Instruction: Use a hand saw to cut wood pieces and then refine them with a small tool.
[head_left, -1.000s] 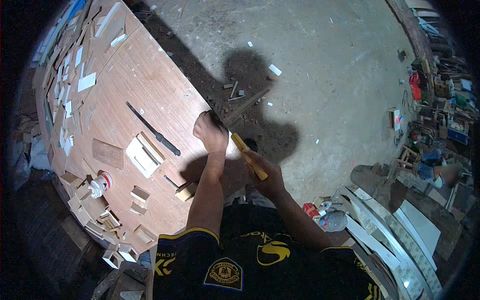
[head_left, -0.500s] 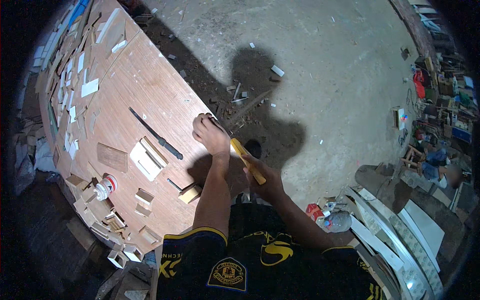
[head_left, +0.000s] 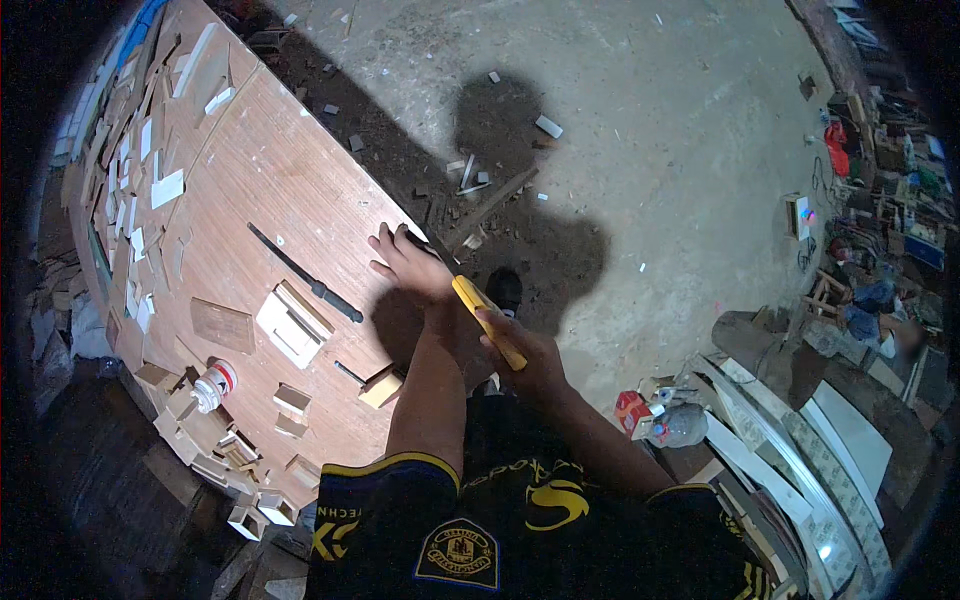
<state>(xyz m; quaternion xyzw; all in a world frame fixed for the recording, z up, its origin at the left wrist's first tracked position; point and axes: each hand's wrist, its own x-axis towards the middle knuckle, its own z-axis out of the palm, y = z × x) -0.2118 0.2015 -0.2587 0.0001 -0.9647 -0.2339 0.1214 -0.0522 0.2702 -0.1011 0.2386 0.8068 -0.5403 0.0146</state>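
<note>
Table (head_left: 330,200): seen from the head view, a wood-toned top fills the left side, its long edge running down toward the person's hands.
Floor (head_left: 680,150): grey and rough beyond that edge, with scraps (head_left: 548,127) strewn about and the person's shadow (head_left: 500,110) falling across it.
Right hand (head_left: 533,355): fingers wrapped around the handle of a yellow-handled tool (head_left: 469,297).
Yellow-handled tool: at the table's edge, handle toward the body; a thin dark strip (head_left: 441,257), seemingly its blade, reaches from it toward the left hand (head_left: 412,272).
Left hand: held low over the table's edge, just beside the dark strip, fingers spread and grasping nothing that shows; whether anything lies under the palm cannot be told.
Left fingers (head_left: 388,245): here is the change; they were bunched a second ago and curled half a second ago, and now they fan out.
Tool handle: gripped by the right hand much as in both earlier pictures.
Work at the edge: judging by those poses, the left hand has gone from a closer hold to a flatter, steadying one, while the right keeps command of the tool.
Black tool (head_left: 335,298): lies on the table, apart from both hands, near a white panel (head_left: 285,335).
Wooden block (head_left: 380,388): sits beside the left forearm.
White tub (head_left: 213,385): farther left, near small boxes (head_left: 277,508).
</note>
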